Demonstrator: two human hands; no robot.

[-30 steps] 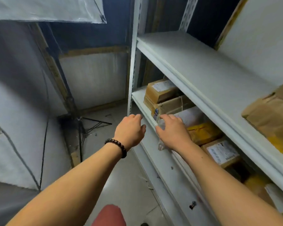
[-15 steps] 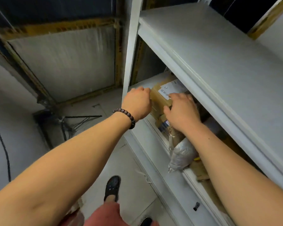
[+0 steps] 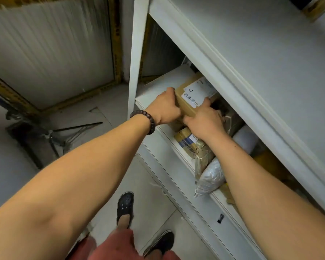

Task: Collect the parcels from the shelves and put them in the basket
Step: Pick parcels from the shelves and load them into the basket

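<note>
Big white shelving unit [image 3: 251, 53] fills everything to the right of the hands and above them, its top board running wide over both wrists. Both arms are stretched out forward and up, reaching in under that board. Beneath it is the middle shelf [image 3: 154, 89], and that's where the action is: both hands are at its left end, just past the upright post [image 3: 135, 53].

Between them is the parcel, a brown cardboard box [image 3: 186, 107] clamped from either side. The left hand [image 3: 163, 107] is wrapped round its left side, fingers curling over the far corner. The right hand [image 3: 204, 121] grips the right side, with the thumb up on top. Whether the box's base has come off the shelf, I can't tell; the hands cover it.

Under the right forearm a grey plastic mailer [image 3: 210, 175] bulges over the shelf lip. Right of that forearm, deeper in, there's a pale white parcel [image 3: 246, 137] and something yellow [image 3: 265, 158] in shadow. Directly below the right hand sits a taped carton [image 3: 186, 141], touching the mailer's crumpled top.

Down on the floor, well to the left of the left arm, is a folded black tripod [image 3: 68, 136]. Near the bottom of the view are two dark perforated shoes [image 3: 125, 205]. There's a dark beaded bracelet [image 3: 144, 119] on the left wrist. Smallest of all is the white label [image 3: 195, 92] on the box top, just ahead of the right thumb.
</note>
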